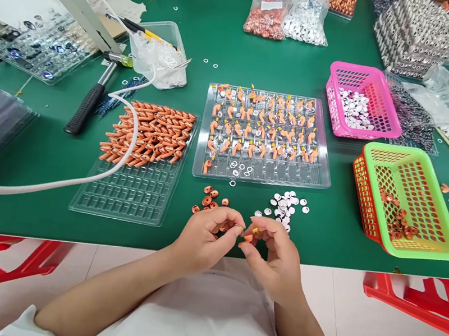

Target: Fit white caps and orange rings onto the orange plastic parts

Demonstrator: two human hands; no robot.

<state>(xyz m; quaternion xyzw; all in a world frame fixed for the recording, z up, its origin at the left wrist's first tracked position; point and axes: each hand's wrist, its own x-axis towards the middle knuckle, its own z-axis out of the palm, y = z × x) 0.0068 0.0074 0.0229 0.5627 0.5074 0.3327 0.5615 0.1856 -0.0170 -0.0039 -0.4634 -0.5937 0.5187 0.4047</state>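
Observation:
Above the table's front edge, my left hand [205,240] and my right hand [276,260] meet with fingertips nearly touching. My right fingers pinch a small orange curved piece [248,239] with a yellow tip. My left thumb and index finger are pressed together at its thin end; what they grip is too small to name. Copper-coloured round caps [207,201] lie beyond my left hand, partly hidden by it. White discs [286,203] are scattered beyond my right hand. Farther back, a clear compartment tray [283,173] carries rows of similar orange curved pieces and some white rings.
Left stands a tray [126,198] with stacked orange tubes [156,131], crossed by a white hose [133,136]. A hammer [90,101] lies behind. Right are a pink basket [387,111] of white discs and a green basket [446,237] of copper caps. Bags [266,18] sit at the back.

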